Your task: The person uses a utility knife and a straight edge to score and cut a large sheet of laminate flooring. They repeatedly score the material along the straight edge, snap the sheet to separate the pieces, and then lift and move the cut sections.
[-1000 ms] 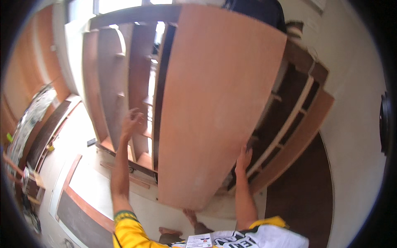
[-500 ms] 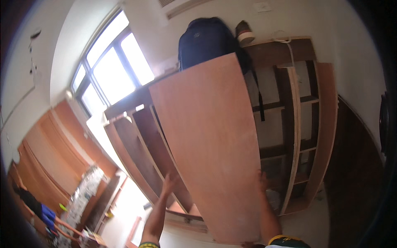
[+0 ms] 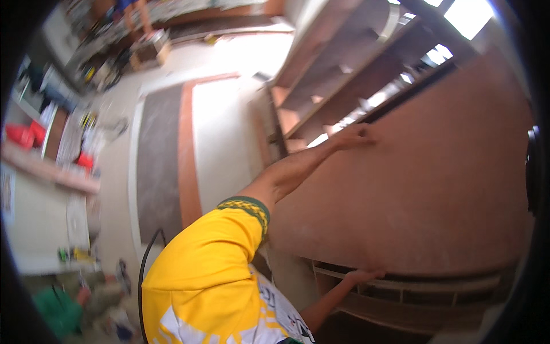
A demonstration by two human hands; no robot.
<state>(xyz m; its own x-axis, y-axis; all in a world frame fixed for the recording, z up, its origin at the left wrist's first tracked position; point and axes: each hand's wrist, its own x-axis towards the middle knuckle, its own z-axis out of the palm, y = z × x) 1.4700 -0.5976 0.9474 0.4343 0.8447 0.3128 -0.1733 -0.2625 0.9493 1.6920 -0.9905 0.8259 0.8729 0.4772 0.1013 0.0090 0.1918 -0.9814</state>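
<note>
A large reddish-brown plywood board (image 3: 424, 195) fills the right side of the view, in front of wooden shelving. My left hand (image 3: 356, 136) is over the board's upper-left part, close to its edge. Its fingers are slightly bent and apart, though blurred; whether they touch the board is hard to tell. Lower down, my right hand (image 3: 366, 276) holds the board's lower edge, its fingertips partly hidden.
Shelving (image 3: 344, 63) with open compartments stands behind the board. A flat panel with a grey strip (image 3: 160, 160) lies on the floor at the left. A person in green (image 3: 57, 309) is at the lower left, another person's legs (image 3: 137, 17) at the top. Nearby is a wooden box (image 3: 152, 50).
The view has swung to the left and tilted, bringing floor and people into sight. My left hand has come from beside the board to over it. My right hand stays at the board's edge.
</note>
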